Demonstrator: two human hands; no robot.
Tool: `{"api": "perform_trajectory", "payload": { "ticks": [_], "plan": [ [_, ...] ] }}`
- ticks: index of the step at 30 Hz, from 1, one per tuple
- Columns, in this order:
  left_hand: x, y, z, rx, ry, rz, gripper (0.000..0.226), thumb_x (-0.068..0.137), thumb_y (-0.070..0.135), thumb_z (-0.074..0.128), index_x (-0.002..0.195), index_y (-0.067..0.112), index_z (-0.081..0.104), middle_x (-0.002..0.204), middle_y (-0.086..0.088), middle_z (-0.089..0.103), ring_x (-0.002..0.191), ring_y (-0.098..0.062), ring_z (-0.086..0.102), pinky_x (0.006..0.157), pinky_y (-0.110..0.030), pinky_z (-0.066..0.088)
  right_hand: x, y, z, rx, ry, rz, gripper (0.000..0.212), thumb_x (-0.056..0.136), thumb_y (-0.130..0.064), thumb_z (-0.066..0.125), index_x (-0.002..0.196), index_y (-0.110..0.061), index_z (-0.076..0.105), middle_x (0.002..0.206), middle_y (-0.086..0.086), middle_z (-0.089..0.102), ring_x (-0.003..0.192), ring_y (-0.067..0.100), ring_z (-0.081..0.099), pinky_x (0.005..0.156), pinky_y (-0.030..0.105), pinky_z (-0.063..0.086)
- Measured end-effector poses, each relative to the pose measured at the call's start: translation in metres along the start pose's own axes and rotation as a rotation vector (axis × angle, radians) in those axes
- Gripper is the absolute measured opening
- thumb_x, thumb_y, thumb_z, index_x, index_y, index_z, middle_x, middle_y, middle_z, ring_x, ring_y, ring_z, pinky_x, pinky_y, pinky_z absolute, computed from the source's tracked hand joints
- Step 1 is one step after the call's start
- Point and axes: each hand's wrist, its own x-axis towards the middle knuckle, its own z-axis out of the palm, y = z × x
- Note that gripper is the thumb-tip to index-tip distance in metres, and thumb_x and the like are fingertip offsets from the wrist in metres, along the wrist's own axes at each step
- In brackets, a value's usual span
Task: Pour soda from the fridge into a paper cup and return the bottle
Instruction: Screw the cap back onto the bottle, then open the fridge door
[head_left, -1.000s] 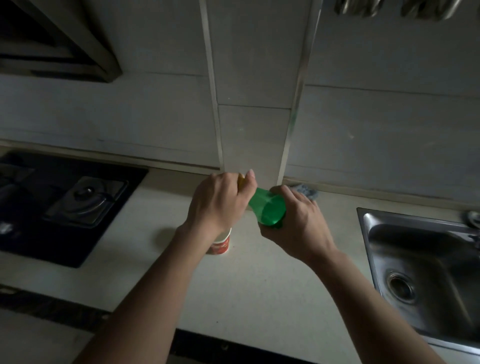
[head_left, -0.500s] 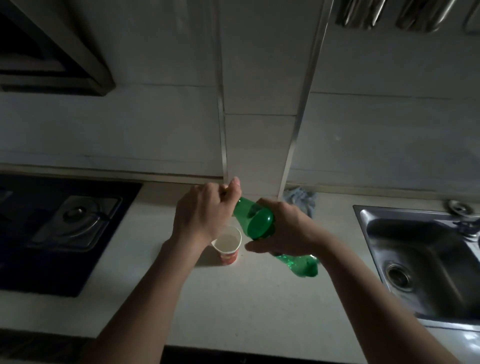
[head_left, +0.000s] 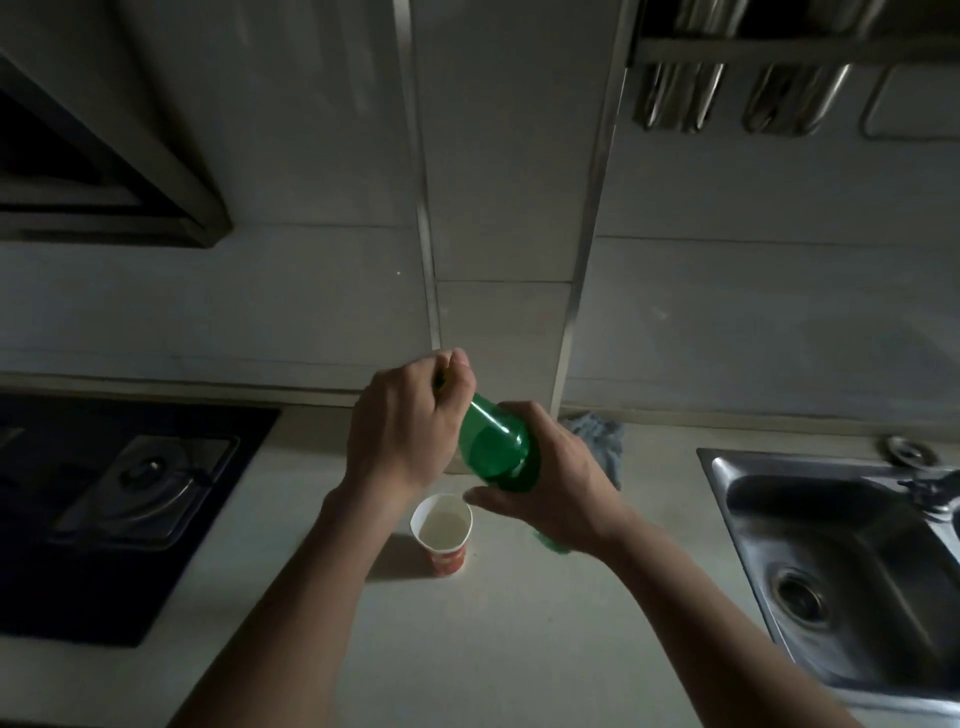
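A green plastic soda bottle (head_left: 493, 447) is held tilted above the counter, its neck pointing up and left. My right hand (head_left: 550, 483) grips the bottle's body from the right. My left hand (head_left: 410, 421) is curled round the bottle's top, hiding the cap. Just below the hands stands a paper cup (head_left: 442, 532), white inside with a red band at its base, upright on the pale counter (head_left: 493, 639). Pale liquid shows in the cup.
A black gas hob (head_left: 130, 493) fills the counter's left side. A steel sink (head_left: 852, 561) lies at the right. A crumpled blue-grey cloth (head_left: 602, 441) sits by the wall behind my right hand. A range hood (head_left: 104, 182) hangs upper left, a utensil rack (head_left: 753, 78) upper right.
The bottle and both hands have risen relative to the cup, which now shows fully below them. The view has tilted, showing more wall and the rack.
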Motion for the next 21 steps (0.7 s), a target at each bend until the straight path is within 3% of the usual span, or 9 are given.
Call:
{"api": "perform_trajectory", "payload": {
  "ticks": [2,6,8,10,14,17,21],
  "plan": [
    [0.003,0.005,-0.006,-0.001,-0.014,0.062,0.051,0.097,0.052,0.026,0.065,0.02,0.048,0.05,0.004,0.047,0.045,-0.009,0.05,0.041,-0.024,0.031,-0.004,0.008,-0.006,0.093,-0.031,-0.012,0.076,0.068,-0.055,0.08,0.127,-0.022,0.045,0.118,-0.008,0.063,0.096,0.002,0.062,0.082,0.013,0.053],
    [0.006,0.025,-0.019,0.017,-0.02,0.135,0.044,0.098,0.055,0.036,0.07,0.022,0.037,0.053,0.003,0.042,0.05,-0.012,0.048,0.047,-0.035,0.04,-0.005,0.012,-0.017,0.348,-0.075,0.005,0.074,0.065,-0.05,0.086,0.125,-0.017,0.057,0.112,-0.006,0.07,0.1,0.006,0.068,0.086,0.033,0.058],
    [0.003,0.035,-0.026,-0.028,-0.011,0.113,0.038,0.097,0.057,0.04,0.076,0.025,0.037,0.061,0.005,0.046,0.054,-0.01,0.05,0.051,-0.033,0.042,-0.005,0.011,-0.02,0.521,-0.098,0.012,0.068,0.068,-0.039,0.087,0.124,-0.013,0.059,0.112,-0.001,0.071,0.102,0.015,0.069,0.087,0.042,0.057],
    [-0.009,0.035,-0.034,-0.107,0.005,0.06,0.033,0.094,0.058,0.044,0.09,0.026,0.045,0.082,0.01,0.056,0.068,-0.008,0.057,0.059,-0.027,0.046,-0.004,0.009,-0.025,0.691,-0.105,0.019,0.055,0.074,-0.026,0.084,0.121,-0.008,0.06,0.11,0.007,0.071,0.102,0.024,0.069,0.087,0.05,0.056],
    [-0.069,0.024,-0.049,-0.129,0.024,-0.11,0.05,0.086,0.062,0.057,0.128,0.038,0.044,0.129,0.017,0.051,0.106,-0.008,0.06,0.082,-0.031,0.055,-0.005,0.0,-0.029,0.909,-0.121,0.04,0.041,0.076,-0.012,0.077,0.114,-0.003,0.064,0.109,0.011,0.072,0.102,0.028,0.069,0.088,0.044,0.057],
    [-0.125,0.03,-0.057,-0.08,0.055,-0.17,0.066,0.085,0.043,0.072,0.142,0.042,0.038,0.14,0.018,0.046,0.122,-0.009,0.054,0.095,-0.026,0.05,-0.002,-0.012,-0.015,0.995,-0.171,0.025,0.045,0.073,-0.012,0.078,0.115,-0.002,0.064,0.108,0.009,0.073,0.101,0.026,0.07,0.085,0.036,0.056],
    [-0.179,0.05,-0.086,0.044,0.08,-0.224,0.084,0.083,0.03,0.077,0.148,0.05,0.027,0.148,0.023,0.037,0.129,-0.003,0.049,0.098,-0.023,0.048,-0.009,-0.055,0.022,1.096,-0.263,-0.003,0.051,0.071,-0.016,0.084,0.115,-0.002,0.064,0.107,0.011,0.073,0.1,0.03,0.07,0.086,0.042,0.056]
  ]
}}
